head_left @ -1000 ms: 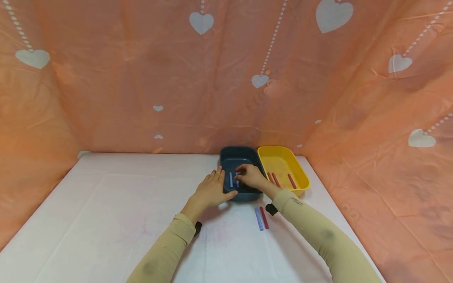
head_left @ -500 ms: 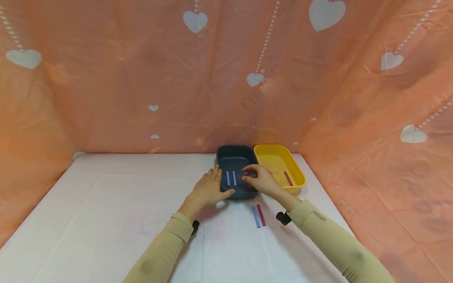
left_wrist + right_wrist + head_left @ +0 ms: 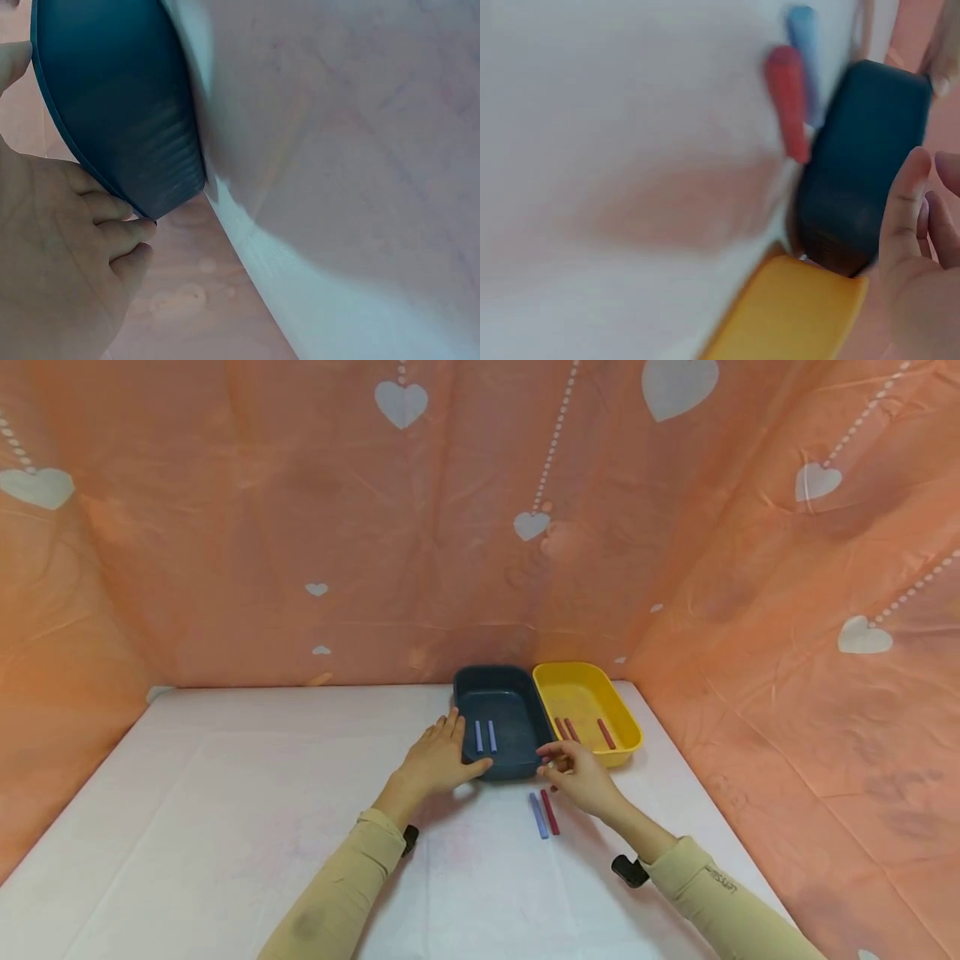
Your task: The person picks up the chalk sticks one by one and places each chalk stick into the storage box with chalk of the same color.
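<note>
My left hand (image 3: 435,760) lies with extended fingers along the near-left rim of the dark blue tray (image 3: 517,718), thumb at its front edge. In the left wrist view the fingers (image 3: 124,232) touch the tray's rim. Two light blue chalk-like sticks (image 3: 485,737) lie side by side inside. My right hand (image 3: 585,781) is over the tray's front right corner, fingers loosely bent, nothing visible between them. Just in front of the tray, a light blue stick (image 3: 538,816) and a red stick (image 3: 550,812) lie on the table. A small dark red bit shows under the right thumb.
The yellow tray (image 3: 630,739) stands against the dark blue tray's right side, with several red sticks (image 3: 606,734) in it. A white cloth (image 3: 300,818) covers the table. Orange sheeting (image 3: 375,527) with white hearts encloses the back and sides.
My right hand released a light blue stick beside another in the dark blue tray, then drew back right and toward me. The left hand stayed on the rim. The view shifted slightly.
</note>
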Motion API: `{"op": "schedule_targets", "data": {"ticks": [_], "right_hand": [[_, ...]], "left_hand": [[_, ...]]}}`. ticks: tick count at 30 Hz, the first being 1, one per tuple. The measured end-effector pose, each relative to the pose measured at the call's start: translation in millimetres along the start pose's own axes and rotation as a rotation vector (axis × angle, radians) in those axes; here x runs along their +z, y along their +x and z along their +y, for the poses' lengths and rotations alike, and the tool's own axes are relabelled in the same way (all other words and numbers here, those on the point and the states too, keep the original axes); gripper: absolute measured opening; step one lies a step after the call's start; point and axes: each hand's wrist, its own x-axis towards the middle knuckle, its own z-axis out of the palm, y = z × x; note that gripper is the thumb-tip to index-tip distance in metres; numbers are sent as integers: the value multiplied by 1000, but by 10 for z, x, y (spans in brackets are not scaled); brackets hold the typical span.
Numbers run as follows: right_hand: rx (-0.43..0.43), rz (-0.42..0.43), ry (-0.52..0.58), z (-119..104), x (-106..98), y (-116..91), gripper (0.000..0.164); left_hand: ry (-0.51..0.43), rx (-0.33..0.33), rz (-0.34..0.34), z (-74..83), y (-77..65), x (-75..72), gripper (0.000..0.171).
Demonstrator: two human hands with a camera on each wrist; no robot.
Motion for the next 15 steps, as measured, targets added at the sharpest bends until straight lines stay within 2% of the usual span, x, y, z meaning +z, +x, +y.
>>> {"op": "schedule_targets", "data": {"ticks": [7, 15], "right_hand": [[0, -18, -22, 211, 41, -173, 30], [-19, -44, -167, 353, 110, -217, 29]], "left_hand": [[4, 11, 0, -28, 15, 4, 102], [7, 5, -3, -20, 21, 18, 103]]}}
